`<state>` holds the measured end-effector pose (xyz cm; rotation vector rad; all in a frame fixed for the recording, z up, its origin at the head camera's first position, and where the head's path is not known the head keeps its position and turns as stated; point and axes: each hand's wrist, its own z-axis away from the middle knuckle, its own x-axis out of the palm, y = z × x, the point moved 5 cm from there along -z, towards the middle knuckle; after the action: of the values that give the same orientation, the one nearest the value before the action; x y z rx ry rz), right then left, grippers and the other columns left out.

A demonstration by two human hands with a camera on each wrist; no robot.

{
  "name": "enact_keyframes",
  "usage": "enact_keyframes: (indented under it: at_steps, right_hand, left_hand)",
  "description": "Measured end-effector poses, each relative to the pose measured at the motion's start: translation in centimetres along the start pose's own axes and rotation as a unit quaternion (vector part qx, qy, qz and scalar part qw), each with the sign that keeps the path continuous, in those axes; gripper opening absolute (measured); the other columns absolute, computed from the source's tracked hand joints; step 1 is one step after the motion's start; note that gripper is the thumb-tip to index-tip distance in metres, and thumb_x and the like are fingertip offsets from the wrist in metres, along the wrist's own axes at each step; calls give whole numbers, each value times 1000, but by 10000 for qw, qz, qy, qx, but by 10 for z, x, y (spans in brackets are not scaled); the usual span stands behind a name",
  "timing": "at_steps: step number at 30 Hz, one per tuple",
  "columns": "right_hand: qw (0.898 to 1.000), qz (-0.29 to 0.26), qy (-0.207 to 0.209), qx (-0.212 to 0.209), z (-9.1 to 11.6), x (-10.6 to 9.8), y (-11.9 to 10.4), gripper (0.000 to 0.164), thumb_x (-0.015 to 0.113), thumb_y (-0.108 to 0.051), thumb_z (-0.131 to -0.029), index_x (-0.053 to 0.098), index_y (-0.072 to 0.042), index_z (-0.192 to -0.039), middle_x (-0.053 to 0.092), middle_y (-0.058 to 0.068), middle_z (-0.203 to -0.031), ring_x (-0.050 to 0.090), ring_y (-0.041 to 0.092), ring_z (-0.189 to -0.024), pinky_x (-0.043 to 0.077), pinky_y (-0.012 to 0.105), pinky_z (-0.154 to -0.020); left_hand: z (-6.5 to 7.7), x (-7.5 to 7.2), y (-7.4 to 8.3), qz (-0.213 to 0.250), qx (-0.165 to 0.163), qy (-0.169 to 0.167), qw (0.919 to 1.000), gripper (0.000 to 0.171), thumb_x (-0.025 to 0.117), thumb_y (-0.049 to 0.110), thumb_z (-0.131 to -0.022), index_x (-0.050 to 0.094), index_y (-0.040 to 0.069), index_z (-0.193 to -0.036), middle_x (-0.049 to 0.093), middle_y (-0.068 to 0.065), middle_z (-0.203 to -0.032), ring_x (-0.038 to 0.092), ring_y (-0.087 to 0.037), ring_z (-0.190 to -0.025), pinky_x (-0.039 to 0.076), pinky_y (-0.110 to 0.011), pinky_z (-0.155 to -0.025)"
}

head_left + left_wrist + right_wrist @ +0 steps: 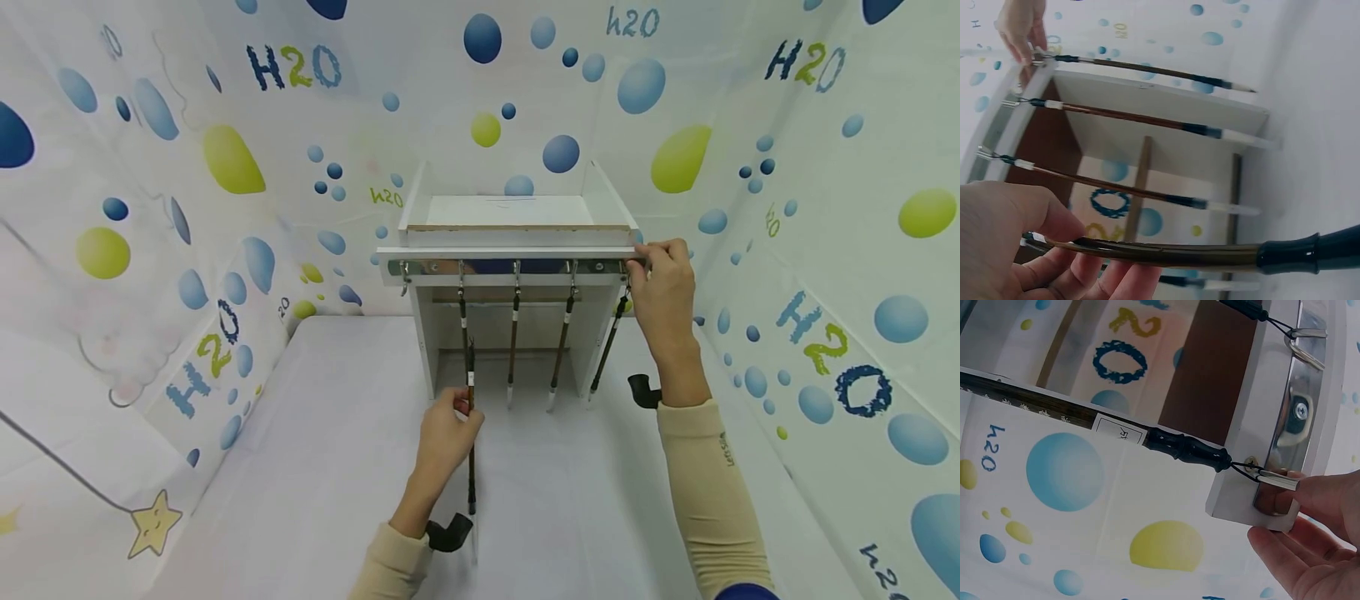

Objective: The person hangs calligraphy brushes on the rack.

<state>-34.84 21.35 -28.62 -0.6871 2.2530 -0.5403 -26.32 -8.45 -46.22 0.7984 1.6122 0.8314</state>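
Observation:
My left hand pinches a brown-handled writing brush between thumb and fingers, in front of a white shelf. In the left wrist view the held brush lies across the fingers, its dark collar pointing right. At the right end of the shelf's hook rail, my right hand grips the board. Seen from the right wrist, the thumb presses a metal hook, with the other fingers below and behind the board's end. From that hook a brush hangs by its loop.
Several other brushes hang tip down from the rail. The leftmost hook carries no brush. Above the rail, the white shelf has an open top tray with raised sides. A white cloth surface lies below.

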Motion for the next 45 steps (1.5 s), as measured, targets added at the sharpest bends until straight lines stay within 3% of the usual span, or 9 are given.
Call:
enact_keyframes:
  at_steps: [11, 21, 38, 45]
  right_hand:
    - [10000, 38, -12, 27, 1, 1, 1, 32, 64, -4, -96, 64, 10, -125, 55, 24, -117, 61, 37, -108, 54, 45, -94]
    - [9999, 91, -57, 69, 2, 2, 2, 33, 64, -5, -96, 63, 9, -126, 54, 23, -117, 60, 35, -106, 55, 44, -93]
    - [9998, 118, 51, -163, 1, 0, 1, 32, 64, -5, -96, 64, 11, -124, 55, 25, -113, 61, 35, -102, 55, 45, -89]
    - [9997, 116, 88, -202, 0, 0, 0, 32, 64, -5, -96, 64, 11, -123, 55, 25, -112, 61, 35, -102, 55, 45, -89]
  left_hand:
    - [-10, -37, 17, 102, 500, 429, 9978, 31, 60, 10, -91, 62, -2, -120, 68, -12, -96, 63, -13, -68, 48, -22, -54]
    - [-19, -66, 17, 81, 207, 751, 9969, 34, 59, 15, -91, 60, 0, -122, 68, -13, -100, 66, -21, -74, 49, -26, -57]
    - [-30, -81, 18, 139, -117, 876, 9960, 35, 55, 17, -92, 59, 3, -124, 67, -11, -101, 64, -20, -75, 49, -25, -56]
    - [-32, -84, 18, 32, -52, 990, 9951, 36, 56, 17, -91, 60, 2, -124, 67, -12, -100, 64, -22, -77, 48, -26, -58]
